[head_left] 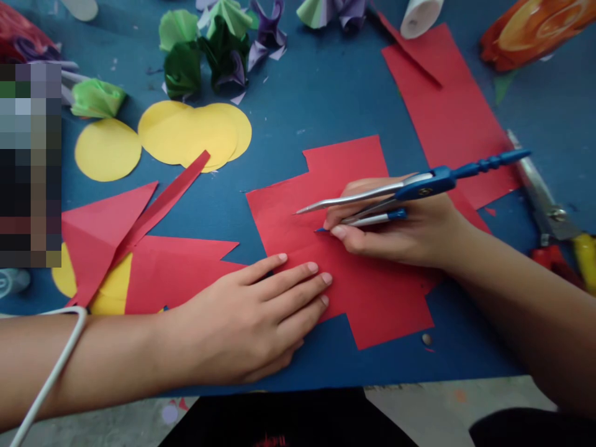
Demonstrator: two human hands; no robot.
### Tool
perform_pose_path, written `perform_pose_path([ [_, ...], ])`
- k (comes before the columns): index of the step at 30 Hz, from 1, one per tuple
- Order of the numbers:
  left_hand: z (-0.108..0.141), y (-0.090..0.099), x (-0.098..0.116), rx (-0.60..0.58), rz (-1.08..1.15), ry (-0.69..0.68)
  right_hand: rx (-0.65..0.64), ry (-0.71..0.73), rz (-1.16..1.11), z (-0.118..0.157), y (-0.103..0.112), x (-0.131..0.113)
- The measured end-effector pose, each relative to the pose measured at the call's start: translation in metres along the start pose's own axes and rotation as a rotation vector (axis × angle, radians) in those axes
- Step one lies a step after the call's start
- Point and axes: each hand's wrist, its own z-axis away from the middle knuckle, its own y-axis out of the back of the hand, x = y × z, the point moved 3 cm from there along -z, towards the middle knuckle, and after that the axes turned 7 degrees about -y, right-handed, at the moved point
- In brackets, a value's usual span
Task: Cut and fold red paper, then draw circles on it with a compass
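Observation:
My right hand (395,230) is closed around a drawing compass (426,184) with silver legs and a blue handle that points up to the right. Its metal tip and the blue tip of its pen meet or nearly meet a red cross-shaped paper (382,298). My left hand (265,316) lies flat, fingers apart, on the left part of that paper. Left of it are red paper scraps (172,267), partly over yellow paper. Yellow paper circles (186,133) lie farther back, some overlapping.
Green and purple folded paper pieces (228,53) stand at the back. A red sheet (456,118) lies at the right, beside scissors (554,211). An orange packet (535,31) is back right. A white cable (60,366) crosses my left forearm.

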Motion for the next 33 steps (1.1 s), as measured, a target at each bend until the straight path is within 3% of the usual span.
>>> perform_pose_path([
  [6,-0.0005,-0.0006,-0.0006,-0.006,-0.004,0.001,0.000,-0.001,-0.008,-0.0006,0.0011,0.0008],
  [13,-0.0003,0.0004,-0.0010,-0.005,-0.001,0.004,-0.039,-0.103,-0.071,-0.0019,-0.0004,0.0017],
  [33,0.0002,0.0007,0.0004,-0.006,-0.006,0.008,-0.113,-0.042,-0.122,-0.0009,-0.0040,0.0051],
])
